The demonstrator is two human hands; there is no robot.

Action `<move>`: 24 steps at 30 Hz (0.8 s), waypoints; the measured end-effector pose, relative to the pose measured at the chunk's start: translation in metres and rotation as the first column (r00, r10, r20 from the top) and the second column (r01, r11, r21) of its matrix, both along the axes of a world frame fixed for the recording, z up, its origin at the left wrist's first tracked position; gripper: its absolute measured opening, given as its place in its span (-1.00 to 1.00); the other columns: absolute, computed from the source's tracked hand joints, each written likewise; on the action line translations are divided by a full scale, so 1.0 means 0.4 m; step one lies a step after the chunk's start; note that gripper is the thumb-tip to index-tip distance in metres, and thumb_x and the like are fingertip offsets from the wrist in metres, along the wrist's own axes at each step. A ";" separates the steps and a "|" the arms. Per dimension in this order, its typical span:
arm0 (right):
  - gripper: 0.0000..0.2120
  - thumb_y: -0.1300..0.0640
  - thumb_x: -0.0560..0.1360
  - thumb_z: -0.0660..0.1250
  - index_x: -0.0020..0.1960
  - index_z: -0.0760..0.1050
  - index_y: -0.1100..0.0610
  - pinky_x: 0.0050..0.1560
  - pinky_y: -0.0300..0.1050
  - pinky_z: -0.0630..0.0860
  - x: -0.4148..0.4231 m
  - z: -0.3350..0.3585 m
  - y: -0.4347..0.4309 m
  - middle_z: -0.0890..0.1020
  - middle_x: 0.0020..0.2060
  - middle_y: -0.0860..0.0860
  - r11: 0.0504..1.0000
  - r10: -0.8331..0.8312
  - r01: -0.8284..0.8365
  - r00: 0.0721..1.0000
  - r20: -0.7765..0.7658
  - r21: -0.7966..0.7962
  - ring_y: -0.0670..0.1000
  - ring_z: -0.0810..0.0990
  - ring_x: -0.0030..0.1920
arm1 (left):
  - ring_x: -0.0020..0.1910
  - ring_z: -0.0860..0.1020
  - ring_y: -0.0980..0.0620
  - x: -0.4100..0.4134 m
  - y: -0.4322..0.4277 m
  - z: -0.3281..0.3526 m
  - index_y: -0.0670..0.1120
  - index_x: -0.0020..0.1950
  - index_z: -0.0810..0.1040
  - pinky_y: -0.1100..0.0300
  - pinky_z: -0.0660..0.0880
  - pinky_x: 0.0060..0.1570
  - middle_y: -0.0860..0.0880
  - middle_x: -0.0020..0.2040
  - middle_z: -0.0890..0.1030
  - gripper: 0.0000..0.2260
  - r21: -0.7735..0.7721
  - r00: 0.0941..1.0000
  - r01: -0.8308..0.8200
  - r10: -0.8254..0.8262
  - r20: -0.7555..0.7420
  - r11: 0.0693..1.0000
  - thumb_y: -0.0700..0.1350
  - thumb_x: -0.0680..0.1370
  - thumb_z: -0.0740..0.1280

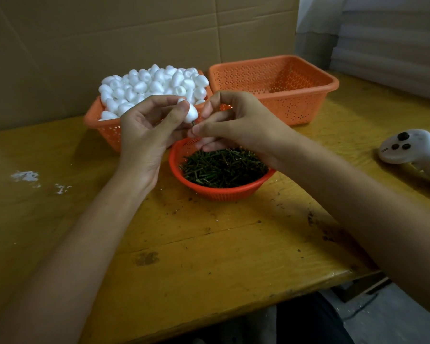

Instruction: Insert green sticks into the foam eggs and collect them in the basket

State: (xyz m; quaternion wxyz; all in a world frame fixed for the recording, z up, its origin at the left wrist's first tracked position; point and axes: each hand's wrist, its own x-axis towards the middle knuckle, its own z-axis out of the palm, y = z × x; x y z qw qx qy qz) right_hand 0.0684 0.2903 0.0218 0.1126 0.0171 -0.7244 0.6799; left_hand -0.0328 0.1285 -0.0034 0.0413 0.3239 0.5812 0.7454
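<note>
From the head camera, a person is sitting at a yellowish wooden worktop [209,244] with both bare forearms reaching forward; the left hand [144,135] is holding a white foam egg [191,112] up between thumb and fingertips, its grip curling closed round the egg just above the near bowl; the right hand [236,120] is meeting it from the other side, its grip pinching tight on a short green stick [193,123] whose visible tip is showing right at the egg's lower end, though how deep it is sitting in the foam cannot be told; the remaining right fingers are curling loosely over the bowl's far rim; beneath the hands a round orange bowl [224,192] is resting on the worktop, holding a heap of dark green sticks [224,167]; behind it to the left an orange perforated basket [107,130] is standing piled high with white foam eggs [154,83]; just beside that, to the right, a second orange basket [296,110] is standing with its perforated floor and walls showing; a white handheld controller [417,147] is lying near the worktop's right edge, well apart from the baskets; white flecks [25,176] are lying on the left of the worktop; a brown cardboard sheet [109,33] is standing behind the baskets.
</note>
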 end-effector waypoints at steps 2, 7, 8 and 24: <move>-0.72 0.37 0.49 0.51 0.12 0.49 0.29 -0.09 -0.05 0.72 0.000 0.005 0.006 0.73 -0.08 0.31 0.999 -0.039 0.040 0.999 -0.027 0.011 0.19 0.75 -0.12 | 0.01 0.75 -0.18 0.001 0.003 0.000 -0.13 0.17 0.67 0.02 0.67 0.02 -0.18 0.07 0.75 -0.83 0.017 1.000 0.008 -0.008 0.012 1.000 -0.07 0.64 0.45; -0.71 0.38 0.48 0.51 0.12 0.51 0.46 -0.08 0.10 0.71 0.005 0.031 0.054 0.69 -0.14 0.39 0.957 -0.242 0.264 0.954 -0.175 0.119 0.26 0.72 -0.16 | -0.02 0.74 -0.20 -0.009 0.004 -0.003 -0.12 0.24 0.62 0.03 0.66 -0.02 -0.19 0.03 0.74 -0.68 -0.006 0.998 -0.039 0.039 0.043 0.999 0.09 0.71 0.28; -0.73 0.38 0.48 0.52 0.09 0.52 0.46 -0.11 0.08 0.72 0.008 0.038 0.069 0.70 -0.17 0.36 0.936 -0.288 0.321 0.935 -0.208 0.147 0.26 0.74 -0.17 | -0.04 0.74 -0.18 -0.012 0.003 -0.004 -0.13 0.22 0.63 0.04 0.66 -0.04 -0.19 0.01 0.74 -0.68 -0.005 0.997 -0.054 0.054 0.048 0.999 0.10 0.71 0.26; -0.87 0.12 0.49 0.49 0.02 0.74 0.09 0.05 -0.05 0.64 0.010 0.034 0.222 0.76 -0.08 0.04 0.311 -0.640 0.715 0.645 -0.418 0.626 -0.03 0.72 -0.05 | -0.11 0.70 -0.12 -0.013 0.001 -0.008 -0.13 0.12 0.61 0.06 0.65 -0.15 -0.15 -0.10 0.72 -0.69 -0.018 0.993 -0.110 0.111 0.046 0.994 0.07 0.74 0.21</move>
